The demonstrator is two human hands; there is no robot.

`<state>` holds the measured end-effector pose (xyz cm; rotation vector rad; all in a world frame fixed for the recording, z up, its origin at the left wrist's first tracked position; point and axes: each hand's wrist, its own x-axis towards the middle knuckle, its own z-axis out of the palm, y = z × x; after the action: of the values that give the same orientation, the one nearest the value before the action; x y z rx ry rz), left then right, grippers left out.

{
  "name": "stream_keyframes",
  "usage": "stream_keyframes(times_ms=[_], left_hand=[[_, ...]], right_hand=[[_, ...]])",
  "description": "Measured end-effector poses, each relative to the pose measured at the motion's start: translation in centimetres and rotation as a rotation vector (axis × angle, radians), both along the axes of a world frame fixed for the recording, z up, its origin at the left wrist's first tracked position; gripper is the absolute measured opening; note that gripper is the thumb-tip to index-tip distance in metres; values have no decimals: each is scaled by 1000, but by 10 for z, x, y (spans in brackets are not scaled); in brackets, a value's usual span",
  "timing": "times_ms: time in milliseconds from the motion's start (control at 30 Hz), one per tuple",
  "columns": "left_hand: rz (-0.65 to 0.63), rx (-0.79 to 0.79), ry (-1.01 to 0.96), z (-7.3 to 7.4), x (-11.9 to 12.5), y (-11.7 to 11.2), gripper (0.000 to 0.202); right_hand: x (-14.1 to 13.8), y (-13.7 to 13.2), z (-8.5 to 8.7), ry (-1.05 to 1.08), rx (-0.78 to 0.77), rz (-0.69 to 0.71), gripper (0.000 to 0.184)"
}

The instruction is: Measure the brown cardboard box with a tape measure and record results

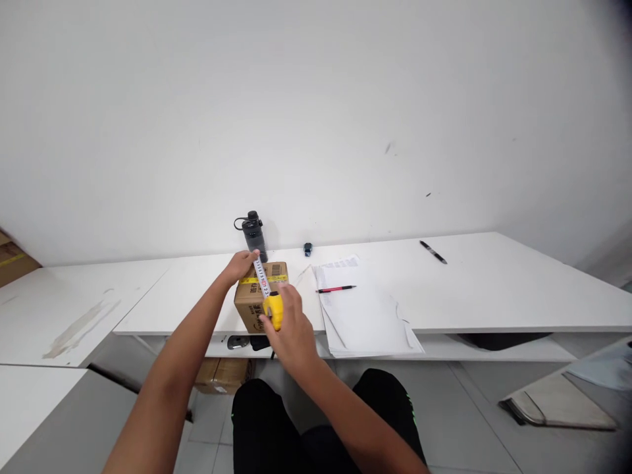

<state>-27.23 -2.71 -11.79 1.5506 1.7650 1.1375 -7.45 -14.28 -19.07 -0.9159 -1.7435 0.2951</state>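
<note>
A brown cardboard box [245, 299] with yellow tape across its top sits at the front edge of the white table. My right hand [295, 336] is closed around the yellow case of a tape measure [274, 312], at the box's near top edge. The white blade, with black numbers, runs out over the box top to the far side. There my left hand [241, 264] pinches the blade's end at the box's far left corner. A dark water bottle [253, 238] stands just behind the box.
Right of the box, white paper sheets [363, 319] overhang the table's front edge, with a red and black pen [336, 289] on them. A small dark object [308, 249] lies near the wall. Farther right is a black marker [433, 252]. Another cardboard box [223, 375] is under the table.
</note>
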Motion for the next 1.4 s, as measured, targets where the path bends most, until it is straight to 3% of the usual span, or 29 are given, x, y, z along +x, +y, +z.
stream_keyframes(times_ms=[100, 233, 300, 400, 567, 667, 800, 900, 1000, 1100, 1167, 1233, 1300, 1400], left_hand=[[52, 169, -10, 20, 0, -24, 38], [-63, 62, 62, 26, 32, -70, 37], [-124, 59, 170, 18, 59, -88, 35], [-171, 176, 337, -1, 95, -105, 37], [-127, 295, 594, -25, 111, -123, 30], [-124, 323, 858, -31, 109, -121, 38], [-59, 234, 1014, -33, 87, -98, 76], [-17, 162, 968, -42, 48, -95, 82], [76, 286, 723, -70, 0, -116, 85], [303, 285, 297, -120, -28, -138, 72], [334, 201, 95, -150, -28, -144, 79], [301, 226, -12, -166, -18, -144, 81], [289, 347, -50, -162, -5, -141, 83], [424, 536, -77, -122, 8, -142, 75]], right_hand=[[29, 14, -13, 59, -140, 5, 71], [55, 27, -35, 89, -190, 40, 59], [57, 25, -44, 118, -157, 71, 44], [54, 17, -51, 186, -145, 87, 35], [56, 10, -56, 216, -112, 106, 34], [56, 11, -57, 320, -195, 79, 36], [52, 10, -61, 602, -568, 24, 46], [55, 11, -69, 728, -736, 31, 51], [64, 20, -73, 722, -719, -21, 57], [72, 41, -55, 629, -616, 6, 63], [70, 58, -28, 471, -504, 79, 59], [59, 75, 6, 195, -366, 245, 52], [39, 88, 38, -77, -224, 396, 48], [4, 93, 70, -424, -21, 541, 51]])
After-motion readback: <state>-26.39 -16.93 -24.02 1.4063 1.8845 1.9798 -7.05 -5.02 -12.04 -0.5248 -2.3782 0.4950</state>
